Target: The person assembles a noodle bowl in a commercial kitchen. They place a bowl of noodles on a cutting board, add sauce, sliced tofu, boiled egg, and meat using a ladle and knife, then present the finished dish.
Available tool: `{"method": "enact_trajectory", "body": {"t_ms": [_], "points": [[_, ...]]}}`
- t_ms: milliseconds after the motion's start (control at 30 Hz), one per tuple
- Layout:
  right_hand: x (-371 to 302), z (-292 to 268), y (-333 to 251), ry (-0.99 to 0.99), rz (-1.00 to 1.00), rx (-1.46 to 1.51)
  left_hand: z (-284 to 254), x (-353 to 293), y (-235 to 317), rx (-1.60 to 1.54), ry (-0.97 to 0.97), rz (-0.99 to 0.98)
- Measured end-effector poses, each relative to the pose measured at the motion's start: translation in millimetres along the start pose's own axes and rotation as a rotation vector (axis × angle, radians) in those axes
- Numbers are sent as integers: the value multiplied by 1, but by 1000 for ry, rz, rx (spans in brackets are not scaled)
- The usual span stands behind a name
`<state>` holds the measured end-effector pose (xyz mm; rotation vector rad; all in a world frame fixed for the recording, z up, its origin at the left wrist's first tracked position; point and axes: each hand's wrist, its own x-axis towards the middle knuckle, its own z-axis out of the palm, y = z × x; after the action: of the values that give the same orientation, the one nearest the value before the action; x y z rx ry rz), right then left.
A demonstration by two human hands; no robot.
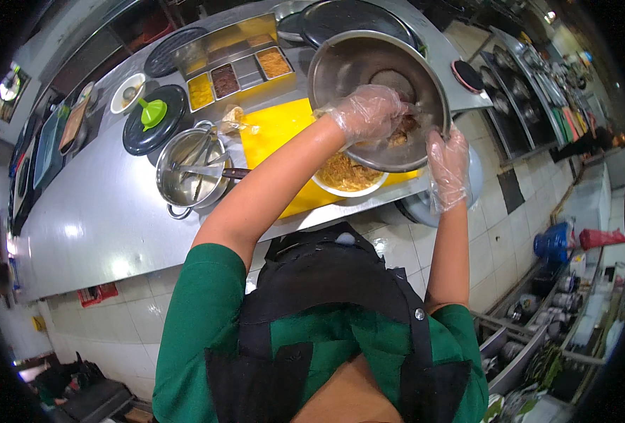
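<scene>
A large steel mixing bowl (326,74) is tilted toward me, with some brown food (402,132) inside it. My right hand (448,166), in a clear plastic glove, grips its right rim. My left hand (372,113), gloved the same way, reaches inside the bowl. Its fingers curl beside the food; their tips are partly hidden, and I cannot make out what they hold. Directly below the steel bowl, and partly covered by it, a white bowl (351,192) is filled with brown-orange shredded food. It stands on a yellow cutting board (273,127).
Left of the board stands a steel pot (178,199) with utensils in it. Behind are a topping tray (238,70) with several compartments, and a black lid (158,130) carrying a green funnel (151,113). The steel table's (94,225) front edge runs before me. Racks (517,92) stand at right.
</scene>
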<state>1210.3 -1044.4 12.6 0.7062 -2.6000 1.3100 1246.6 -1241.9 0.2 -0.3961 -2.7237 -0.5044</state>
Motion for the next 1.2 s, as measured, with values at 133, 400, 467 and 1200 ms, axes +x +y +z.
{"method": "enact_trajectory", "body": {"t_ms": [133,400,467,1200], "points": [[-1,1,12,13,-41,2,-2,1,-4,-13,73,34],[-7,-32,100,80,112,232,-42,-129,12,-38,675,-272],[-2,-44,92,-6,189,264,-73,-192,4,140,419,-877],[17,-30,102,48,176,197,17,-324,-3,-1516,867,-1374]]}}
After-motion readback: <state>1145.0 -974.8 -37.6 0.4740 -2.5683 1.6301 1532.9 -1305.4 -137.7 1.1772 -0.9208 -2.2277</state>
